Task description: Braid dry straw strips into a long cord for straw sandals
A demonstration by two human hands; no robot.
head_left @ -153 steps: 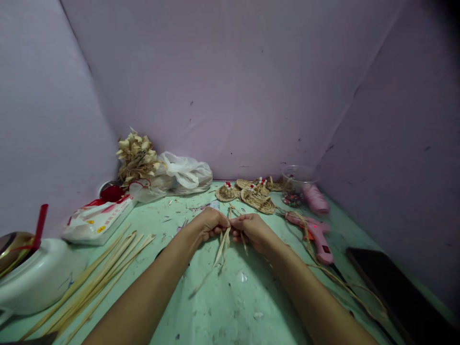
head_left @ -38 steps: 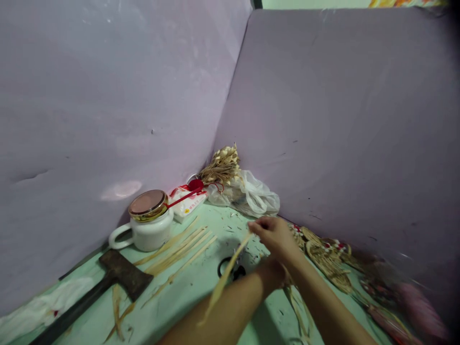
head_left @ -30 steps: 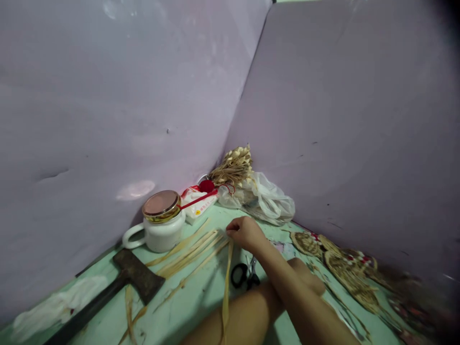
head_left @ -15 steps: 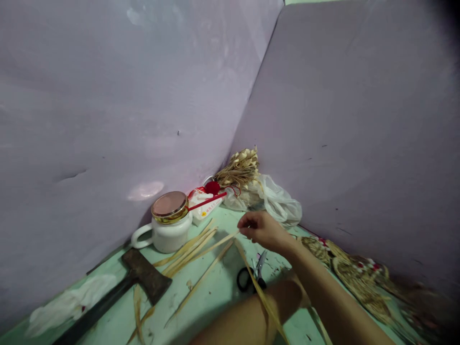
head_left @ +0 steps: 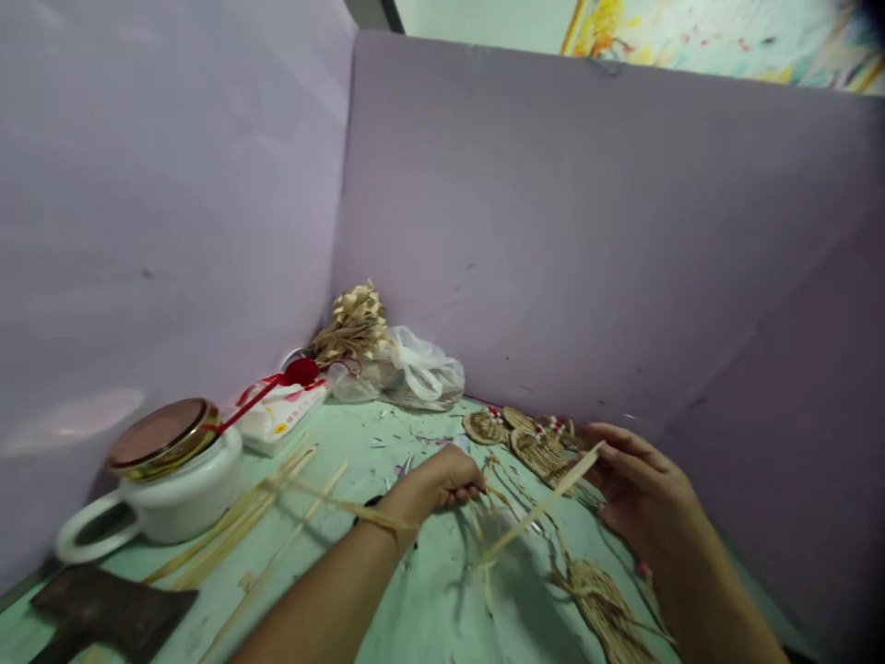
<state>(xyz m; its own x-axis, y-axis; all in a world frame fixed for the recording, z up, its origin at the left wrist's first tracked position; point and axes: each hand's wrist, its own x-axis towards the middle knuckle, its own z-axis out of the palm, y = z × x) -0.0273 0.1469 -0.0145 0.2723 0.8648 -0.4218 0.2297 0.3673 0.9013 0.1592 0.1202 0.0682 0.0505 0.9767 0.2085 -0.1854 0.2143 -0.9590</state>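
My left hand [head_left: 453, 475] is closed in a fist low over the table. Thin straw strands come out by its fingers. One pale strip lies across that wrist. My right hand [head_left: 632, 484], further right, pinches the end of a flat pale straw strip [head_left: 543, 507] between thumb and finger, and the strip slants down to the left. Under the left wrist, scissors [head_left: 403, 468] show in part. Right of the left hand lie a braided straw cord [head_left: 518, 489] and a bundle of straw cords [head_left: 600, 599].
Left stands a white mug [head_left: 186, 493] with a round gold-rimmed lidded container [head_left: 166, 438] on it. An axe head [head_left: 114, 609] lies in front. Loose straw strips [head_left: 228, 521], a tissue pack [head_left: 280, 410], a plastic bag [head_left: 425, 369], dried stalks [head_left: 352, 327] and woven straw pieces [head_left: 543, 447] surround the hands.
The view has turned to the right. My right hand has moved right, away from the strips beside the mug, with a strip in it. My left hand now shows clearly.
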